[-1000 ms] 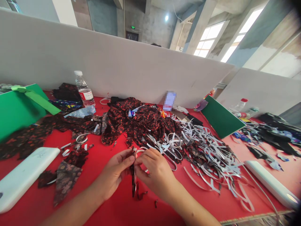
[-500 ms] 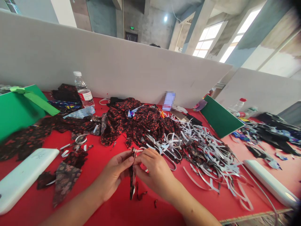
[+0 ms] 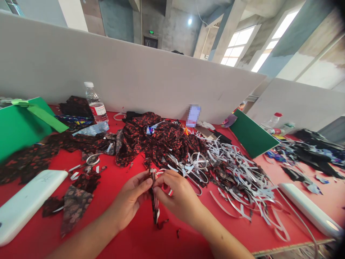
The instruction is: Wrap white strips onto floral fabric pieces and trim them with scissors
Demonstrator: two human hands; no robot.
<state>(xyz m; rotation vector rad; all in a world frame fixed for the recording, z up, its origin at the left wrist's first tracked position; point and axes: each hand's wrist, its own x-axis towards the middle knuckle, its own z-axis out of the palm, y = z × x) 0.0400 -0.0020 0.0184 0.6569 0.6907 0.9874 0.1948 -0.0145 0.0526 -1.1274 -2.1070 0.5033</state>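
Between my two hands is a narrow folded strip of dark floral fabric (image 3: pixel 155 207), held upright with its lower end hanging over the red table (image 3: pixel 129 241). My left hand (image 3: pixel 132 198) pinches its upper part between thumb and fingers. From the other side, my right hand (image 3: pixel 174 194) has its fingertips closed on the same strip; a pale loop shows behind those fingers. Just beyond the right hand lie scissors (image 3: pixel 199 185) with white handles. A heap of dark red-flowered fabric (image 3: pixel 142 138) rests behind both hands. Small dark scraps (image 3: pixel 178 233) lie below the strip.
Cut white strips (image 3: pixel 242 172) are piled to the right. Floral fabric scraps (image 3: pixel 75 207) and a white power bank-like device (image 3: pixel 29 205) lie left. A water bottle (image 3: pixel 96 104) and a phone (image 3: pixel 193 116) stand by the white partition (image 3: pixel 134 79). Green boards (image 3: pixel 254 133) flank the space.
The hanging lower end of the fabric strip has swung slightly to the right. My right hand's fingers have shifted a little on it; my left hand keeps its pinch.
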